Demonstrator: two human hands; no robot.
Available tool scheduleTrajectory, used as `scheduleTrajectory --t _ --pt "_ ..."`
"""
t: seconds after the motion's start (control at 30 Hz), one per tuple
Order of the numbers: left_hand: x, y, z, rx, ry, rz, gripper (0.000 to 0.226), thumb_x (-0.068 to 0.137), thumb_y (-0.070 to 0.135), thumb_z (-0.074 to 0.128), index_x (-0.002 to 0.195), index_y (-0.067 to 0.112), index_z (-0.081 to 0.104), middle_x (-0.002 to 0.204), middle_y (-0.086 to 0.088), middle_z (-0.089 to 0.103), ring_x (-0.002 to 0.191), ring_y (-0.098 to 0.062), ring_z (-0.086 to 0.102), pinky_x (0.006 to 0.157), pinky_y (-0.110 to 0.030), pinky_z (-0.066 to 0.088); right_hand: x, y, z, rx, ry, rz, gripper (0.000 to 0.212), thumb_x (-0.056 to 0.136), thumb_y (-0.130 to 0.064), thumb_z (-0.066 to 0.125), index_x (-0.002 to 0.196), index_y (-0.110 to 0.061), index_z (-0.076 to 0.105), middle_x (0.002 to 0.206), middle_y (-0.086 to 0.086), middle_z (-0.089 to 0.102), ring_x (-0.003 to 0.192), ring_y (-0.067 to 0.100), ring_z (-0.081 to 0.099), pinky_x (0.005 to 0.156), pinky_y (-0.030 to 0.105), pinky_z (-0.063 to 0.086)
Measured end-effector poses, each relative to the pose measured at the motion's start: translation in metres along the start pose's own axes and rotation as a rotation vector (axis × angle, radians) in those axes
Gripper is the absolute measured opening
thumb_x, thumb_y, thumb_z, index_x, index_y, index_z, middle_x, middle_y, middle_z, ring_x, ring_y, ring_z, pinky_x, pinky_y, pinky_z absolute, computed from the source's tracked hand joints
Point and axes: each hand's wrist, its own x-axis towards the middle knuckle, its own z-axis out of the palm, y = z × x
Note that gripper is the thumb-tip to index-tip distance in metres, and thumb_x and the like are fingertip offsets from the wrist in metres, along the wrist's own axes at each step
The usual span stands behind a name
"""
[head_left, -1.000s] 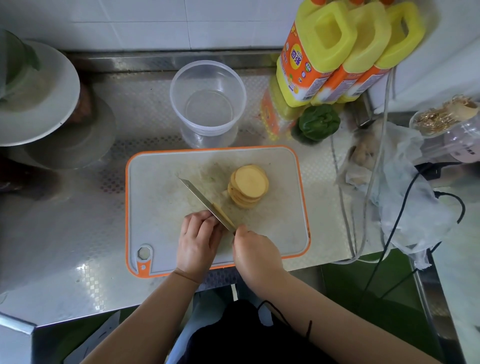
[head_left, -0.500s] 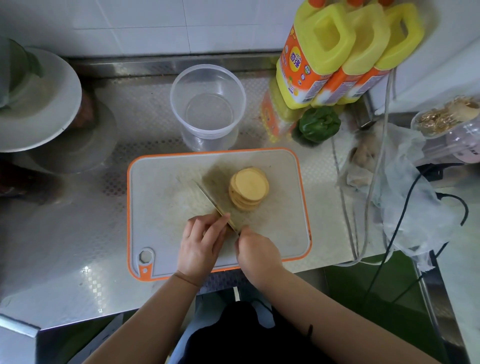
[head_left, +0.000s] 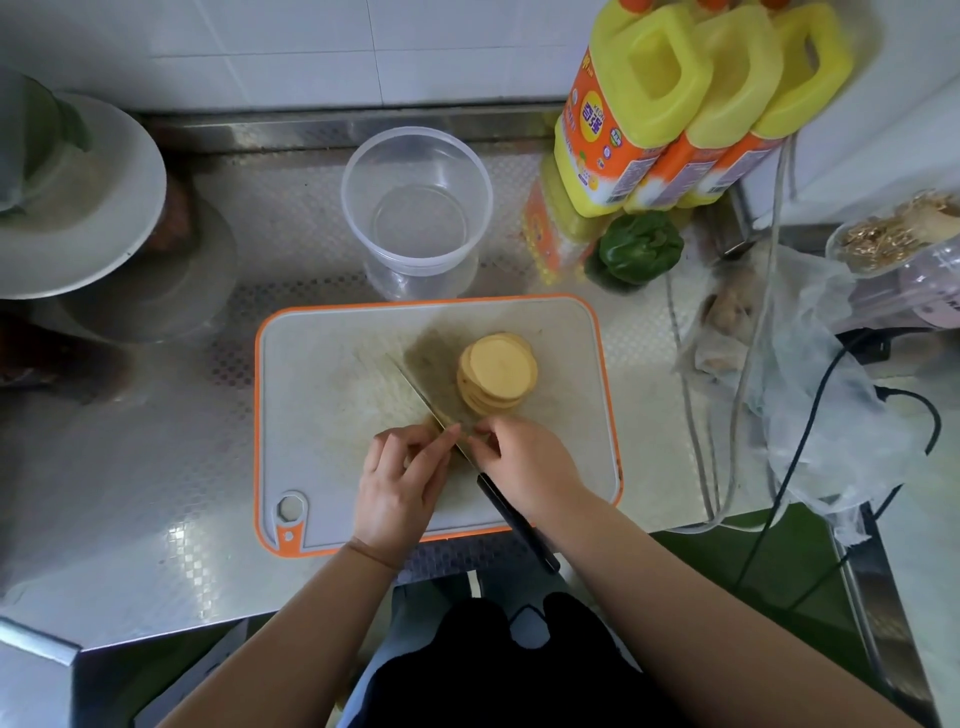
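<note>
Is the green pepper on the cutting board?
No, the dark green bell pepper lies on the steel counter behind the orange-rimmed white cutting board.

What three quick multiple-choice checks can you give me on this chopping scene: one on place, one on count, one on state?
1. Where is the stack of potato slices?
A. On the cutting board, right of the knife
B. In a bowl
C. On the white plate

2. How many yellow bottles stand at the back right?
A. Two
B. Three
C. Five

3. What state is the clear container behind the board in?
A. Lidded
B. Full of slices
C. Open and empty

Answers:
1 A: the stack sits on the board beside the blade.
2 B: three yellow handles show side by side.
3 C: its bare bottom shows through the open top.
</note>
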Motion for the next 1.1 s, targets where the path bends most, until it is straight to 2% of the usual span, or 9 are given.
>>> scheduleTrajectory --t 0.17,0.3,0.47,0.57,0.7,0.77,0.83,0.9,1.1 --pt "0.0 0.002 -0.001 0.003 0.008 -0.01 0.025 0.102 0.017 0.053 0.126 0.019 0.059 0.102 -0.001 0.048 0.086 -0.023 0.048 0.08 -0.028 0.044 -0.006 0.005 0.007 -0.1 0.176 -0.042 0.025 0.097 -0.033 0.049 0.101 -0.012 0.062 0.084 0.003 0.065 0.075 0.023 0.062 0.065 0.037 0.049" --pt "0.0 0.003 -0.002 -0.007 0.008 -0.021 0.024 0.102 0.017 0.052 0.126 0.019 0.059 0.103 -0.001 0.048 0.087 -0.022 0.048 0.08 -0.028 0.044 0.0 -0.002 -0.026 0.178 0.298 0.037 0.022 0.099 -0.03 0.044 0.108 -0.015 0.057 0.085 -0.005 0.059 0.076 0.016 0.059 0.067 0.033 0.049" --pt "0.0 0.005 -0.002 -0.004 0.011 -0.026 0.028 0.099 0.013 0.055 0.126 0.019 0.059 0.102 -0.001 0.049 0.086 -0.023 0.048 0.079 -0.029 0.045 0.033 0.006 -0.049 0.207 0.164 0.264 0.024 0.099 -0.034 0.038 0.101 -0.014 0.052 0.093 0.005 0.059 0.083 0.031 0.064 0.075 0.049 0.054" --pt "0.0 0.005 -0.002 0.001 0.008 -0.022 0.029 0.098 0.012 0.056 0.126 0.019 0.059 0.102 0.0 0.048 0.086 -0.023 0.048 0.079 -0.029 0.045 0.036 0.01 -0.054 0.129 0.155 0.301 0.028 0.099 -0.038 0.04 0.094 -0.014 0.054 0.09 0.005 0.063 0.08 0.026 0.062 0.07 0.038 0.051" --pt "0.001 0.004 -0.003 0.005 0.007 -0.011 0.028 0.098 0.013 0.055 0.126 0.018 0.059 0.102 -0.001 0.048 0.087 -0.023 0.048 0.079 -0.029 0.044 0.006 0.004 -0.052 -0.103 0.235 0.192 0.039 0.1 -0.048 0.033 0.085 -0.016 0.048 0.071 -0.004 0.051 0.062 0.016 0.046 0.05 0.028 0.028" --pt "0.001 0.003 -0.003 0.005 0.012 -0.006 0.027 0.098 0.013 0.056 0.125 0.018 0.059 0.102 -0.001 0.048 0.086 -0.024 0.048 0.08 -0.029 0.044 -0.015 0.0 -0.037 -0.103 0.03 0.128 0.045 0.098 -0.054 0.031 0.095 -0.016 0.054 0.079 -0.005 0.056 0.068 0.013 0.054 0.055 0.024 0.038" --pt "0.002 0.003 -0.003 0.002 0.016 -0.009 0.027 0.098 0.013 0.058 0.125 0.018 0.06 0.101 -0.001 0.049 0.085 -0.024 0.049 0.08 -0.028 0.043 -0.033 -0.002 -0.017 -0.101 -0.186 0.084 0.049 0.094 -0.057 0.04 0.119 -0.016 0.053 0.105 0.0 0.06 0.094 0.02 0.061 0.077 0.033 0.048" --pt "0.002 0.003 -0.002 -0.005 0.018 -0.013 0.026 0.097 0.014 0.06 0.123 0.017 0.06 0.1 -0.001 0.052 0.084 -0.024 0.051 0.081 -0.027 0.044 -0.04 -0.003 -0.001 -0.169 -0.233 0.032 0.046 0.094 -0.047 0.048 0.125 -0.014 0.048 0.115 0.005 0.056 0.104 0.025 0.059 0.085 0.036 0.048" --pt "0.001 0.003 -0.006 -0.038 0.008 -0.009 0.012 0.088 0.011 0.072 0.09 0.011 0.061 0.09 -0.009 0.064 0.079 -0.024 0.055 0.081 -0.022 0.042 -0.029 -0.008 0.015 -0.122 -0.074 0.06 0.028 0.095 -0.022 0.045 0.12 -0.01 0.049 0.107 0.01 0.059 0.095 0.03 0.06 0.073 0.033 0.043"
